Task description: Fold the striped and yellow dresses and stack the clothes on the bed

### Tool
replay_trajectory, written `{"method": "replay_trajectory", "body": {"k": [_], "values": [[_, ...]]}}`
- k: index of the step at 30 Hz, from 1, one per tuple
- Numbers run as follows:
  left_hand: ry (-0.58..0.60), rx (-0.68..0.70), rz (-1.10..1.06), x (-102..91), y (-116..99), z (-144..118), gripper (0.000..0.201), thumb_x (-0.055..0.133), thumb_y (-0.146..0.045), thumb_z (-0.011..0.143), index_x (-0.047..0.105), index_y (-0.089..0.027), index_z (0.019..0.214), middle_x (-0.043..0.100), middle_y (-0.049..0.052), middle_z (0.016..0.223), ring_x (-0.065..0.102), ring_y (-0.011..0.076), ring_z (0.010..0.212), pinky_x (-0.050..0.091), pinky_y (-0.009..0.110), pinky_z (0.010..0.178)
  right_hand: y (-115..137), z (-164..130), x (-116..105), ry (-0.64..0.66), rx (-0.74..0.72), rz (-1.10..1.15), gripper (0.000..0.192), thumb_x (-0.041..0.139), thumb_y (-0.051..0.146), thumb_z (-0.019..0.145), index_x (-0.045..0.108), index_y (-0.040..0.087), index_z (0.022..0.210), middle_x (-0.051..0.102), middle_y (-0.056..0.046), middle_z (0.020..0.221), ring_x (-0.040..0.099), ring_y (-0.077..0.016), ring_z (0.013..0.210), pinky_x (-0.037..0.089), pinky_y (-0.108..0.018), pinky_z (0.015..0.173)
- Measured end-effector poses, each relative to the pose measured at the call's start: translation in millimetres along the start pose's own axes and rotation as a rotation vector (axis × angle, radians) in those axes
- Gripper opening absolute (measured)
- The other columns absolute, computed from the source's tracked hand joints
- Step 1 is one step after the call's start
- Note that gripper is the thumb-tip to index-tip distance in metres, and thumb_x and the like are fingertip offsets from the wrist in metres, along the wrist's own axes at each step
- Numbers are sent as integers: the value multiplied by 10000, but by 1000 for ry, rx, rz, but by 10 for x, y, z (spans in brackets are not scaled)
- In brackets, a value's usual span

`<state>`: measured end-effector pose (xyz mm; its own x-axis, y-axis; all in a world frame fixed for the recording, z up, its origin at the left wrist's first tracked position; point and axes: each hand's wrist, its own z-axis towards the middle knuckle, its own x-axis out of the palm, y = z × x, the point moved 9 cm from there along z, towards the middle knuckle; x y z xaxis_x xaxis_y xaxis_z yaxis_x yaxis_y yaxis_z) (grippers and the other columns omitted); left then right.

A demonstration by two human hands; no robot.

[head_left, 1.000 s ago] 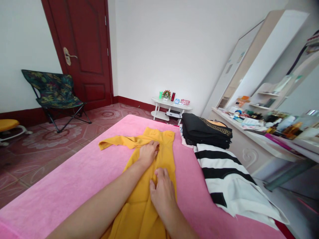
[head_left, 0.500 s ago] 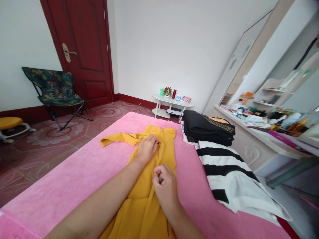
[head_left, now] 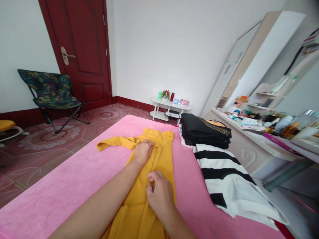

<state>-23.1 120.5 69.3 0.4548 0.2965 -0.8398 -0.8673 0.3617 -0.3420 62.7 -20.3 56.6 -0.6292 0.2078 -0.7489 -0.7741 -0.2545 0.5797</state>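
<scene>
Yellow cloth, a garment (head_left: 149,186) of soft knit, lies flat down the middle of the frame on a pink bed cover (head_left: 74,186), one sleeve stretched toward the left. The left hand (head_left: 143,151) rests palm-down near its upper part, fingers curled loosely into the fabric; whether it truly pinches anything I cannot tell. The right hand (head_left: 159,192), lower in the frame, has thumb and forefinger closed on a small fold at the centre.

A likely slip: the cloth is thin and sits loosely on the cover, so a pull by the pinching hand could drag the whole piece and bunch it under the other palm, spoiling the flat lay. The striped black-and-white garment (head_left: 224,179) lies just to the right and could be brushed.

Half a second earlier the right hand was more of a raised fist; now it has settled down onto the fabric, while the left has edged slightly leftward.
</scene>
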Motion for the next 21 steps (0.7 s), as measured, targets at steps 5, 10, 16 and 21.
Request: {"method": "replay_trajectory", "body": {"k": [5, 10, 16, 21], "values": [[-148, 46, -72, -195, -38, -23, 293, 352, -237, 929, 627, -243, 1028, 618, 31, 1025, 576, 159, 944, 441, 246, 789, -54, 9, 7, -53, 5, 112, 270, 440, 26, 674, 577, 201, 827, 561, 15, 742, 522, -115, 637, 353, -199, 586], [-67, -14, 19, -145, 43, 10, 263, 413, -146, 860, 663, -223, 892, 622, 44, 951, 554, 185, 947, 448, 273, 784, -56, 19, 70, -4, -3, 122, 233, 448, 27, 677, 582, 200, 756, 566, 19, 725, 507, -106, 616, 340, -192, 570], [-92, 188, -28, -233, -336, -79, 259, 430, -146, 838, 659, -213, 939, 573, 49, 1182, 497, 191, 1102, 391, 323, 965, 9, 3, 69, 26, -41, 74, 241, 461, 40, 718, 613, 219, 774, 589, 17, 763, 528, -109, 666, 347, -194, 620], [141, 340, -6, 105, -553, -190, 391, 394, -336, 902, 525, -222, 1252, 477, 46, 1369, 353, 210, 1308, 210, 430, 1119, 17, -14, 78, 31, -52, 70, 239, 468, 38, 724, 615, 216, 783, 595, 9, 790, 536, -114, 697, 347, -192, 628]]}}
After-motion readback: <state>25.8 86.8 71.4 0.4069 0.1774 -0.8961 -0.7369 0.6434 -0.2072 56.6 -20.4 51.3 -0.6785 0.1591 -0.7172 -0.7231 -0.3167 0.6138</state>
